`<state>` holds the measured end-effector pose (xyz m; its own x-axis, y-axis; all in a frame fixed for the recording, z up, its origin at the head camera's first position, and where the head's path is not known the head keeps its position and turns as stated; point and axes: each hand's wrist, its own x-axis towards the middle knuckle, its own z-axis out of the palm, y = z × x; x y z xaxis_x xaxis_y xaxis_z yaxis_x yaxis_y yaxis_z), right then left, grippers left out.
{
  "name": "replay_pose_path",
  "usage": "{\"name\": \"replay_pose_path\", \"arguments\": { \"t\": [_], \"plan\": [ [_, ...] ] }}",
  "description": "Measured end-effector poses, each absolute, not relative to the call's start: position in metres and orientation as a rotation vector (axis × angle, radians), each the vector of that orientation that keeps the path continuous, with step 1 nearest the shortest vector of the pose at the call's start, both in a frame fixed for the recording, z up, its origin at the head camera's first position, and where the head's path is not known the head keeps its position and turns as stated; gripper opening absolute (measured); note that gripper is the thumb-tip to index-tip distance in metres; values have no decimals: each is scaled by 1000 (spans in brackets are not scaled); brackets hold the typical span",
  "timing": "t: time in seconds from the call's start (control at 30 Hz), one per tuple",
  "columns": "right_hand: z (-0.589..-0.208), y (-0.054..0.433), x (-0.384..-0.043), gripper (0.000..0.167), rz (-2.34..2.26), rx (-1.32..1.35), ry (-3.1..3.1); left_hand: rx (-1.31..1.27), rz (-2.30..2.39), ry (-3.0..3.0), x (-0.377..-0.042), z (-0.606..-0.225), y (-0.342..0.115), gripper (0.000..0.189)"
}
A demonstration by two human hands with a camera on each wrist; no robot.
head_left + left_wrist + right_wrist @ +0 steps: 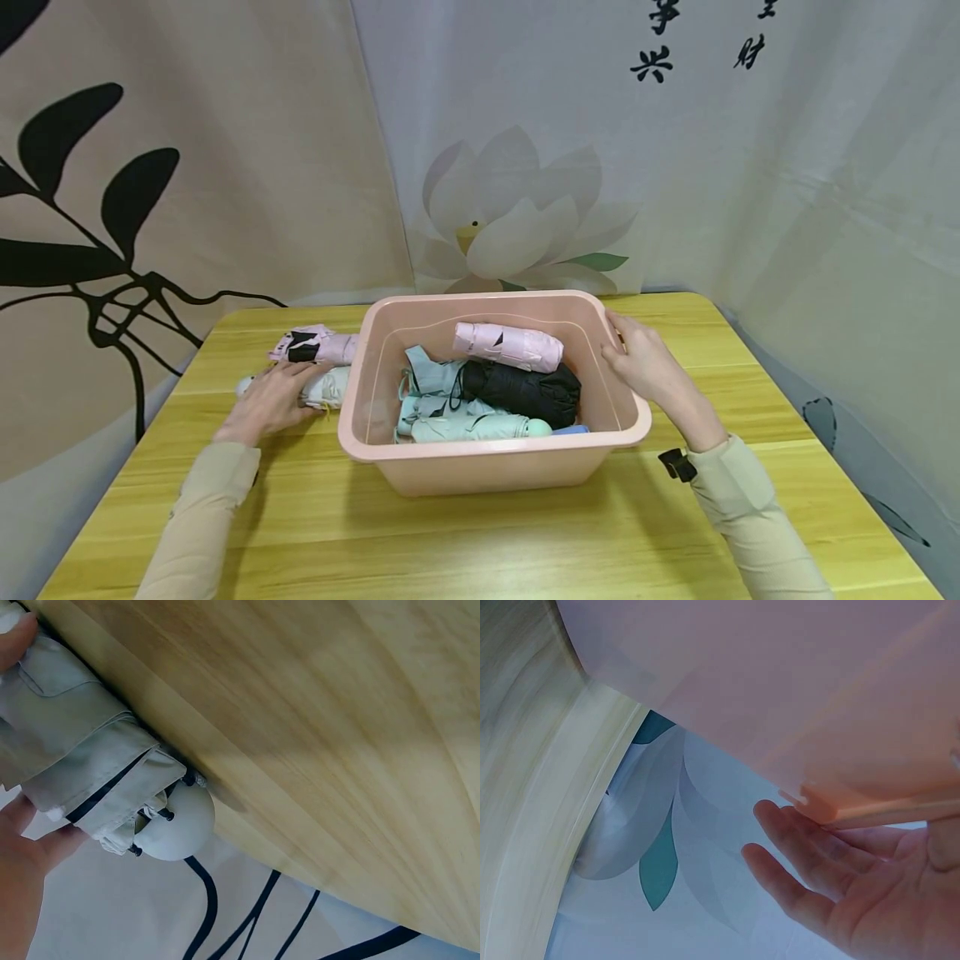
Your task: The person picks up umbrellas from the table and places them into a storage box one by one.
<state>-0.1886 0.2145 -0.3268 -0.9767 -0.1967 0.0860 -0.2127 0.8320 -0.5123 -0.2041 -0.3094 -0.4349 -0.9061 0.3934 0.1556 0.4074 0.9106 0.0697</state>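
Note:
My left hand point(272, 402) grips a white folded umbrella point(97, 761) lying on the table, left of a pink plastic bin point(487, 477). In the left wrist view, thumb and fingers lie on opposite sides of it, and its round white end sticks out. Just behind it lies a pink folded umbrella point(341, 348) with black patches. At the bin's right end, my right hand point(647, 360) holds the rim, thumb inside and fingers outside. Inside the bin are another pink umbrella point(508, 346), a black umbrella point(521, 392), a mint umbrella point(468, 428) and a light blue umbrella point(433, 375).
A wooden table point(495, 550) carries everything. Behind it hangs a pale curtain point(525, 108) printed with a lotus, dark leaves and characters. A bit of blue point(572, 430) shows at the bin's front right corner, mostly hidden.

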Motion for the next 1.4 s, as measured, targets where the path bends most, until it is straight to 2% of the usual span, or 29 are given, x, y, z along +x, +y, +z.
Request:
{"name": "replay_pose_path", "arguments": {
  "t": [0.5,1.4],
  "plan": [
    [-327,215,-189,59,840,341,-2971,-618,-140,-2882,-201,-433,-313,74],
    [-328,215,-188,57,831,352,-2949,-587,-44,-2774,-188,-398,-316,74]
  ]
}}
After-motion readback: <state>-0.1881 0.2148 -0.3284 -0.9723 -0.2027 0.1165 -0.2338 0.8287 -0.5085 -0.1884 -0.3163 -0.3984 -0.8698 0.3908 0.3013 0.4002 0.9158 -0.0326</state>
